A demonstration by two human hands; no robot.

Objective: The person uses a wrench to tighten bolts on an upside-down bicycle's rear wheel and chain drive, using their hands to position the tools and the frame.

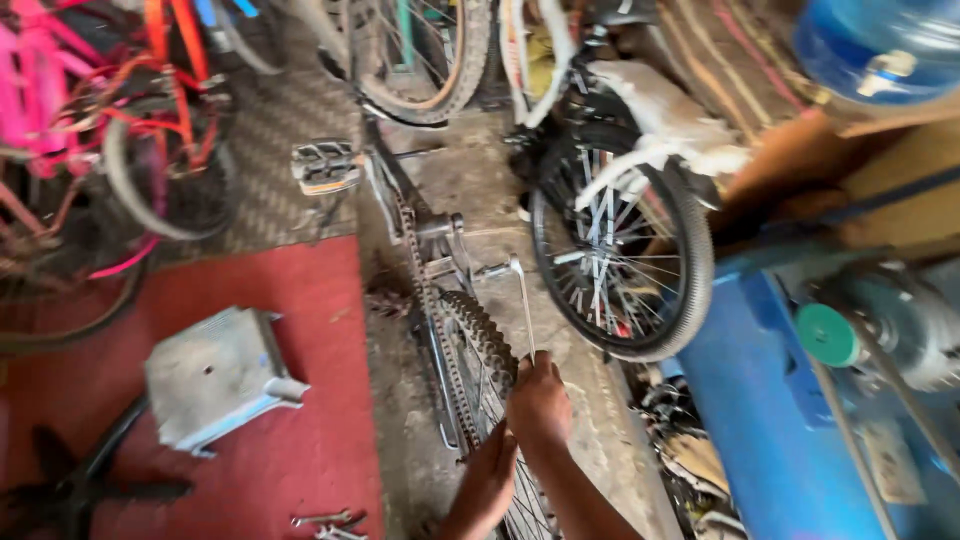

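While the right hand (540, 402) was clenched on the wrench (524, 305), its shaft ran straight up to the hub; the left hand (490, 478), grip unclear, was lower

- both forearms come up from the bottom edge of the view, bare and close together, angled toward the upper right.
- the right hand (540, 400) is higher, back of the hand facing the camera, fingers curled shut into a fist around a thin metal wrench handle.
- the left hand (492, 470) sits just below and left of it, fingers pointing down and blurred; what it grips cannot be told.
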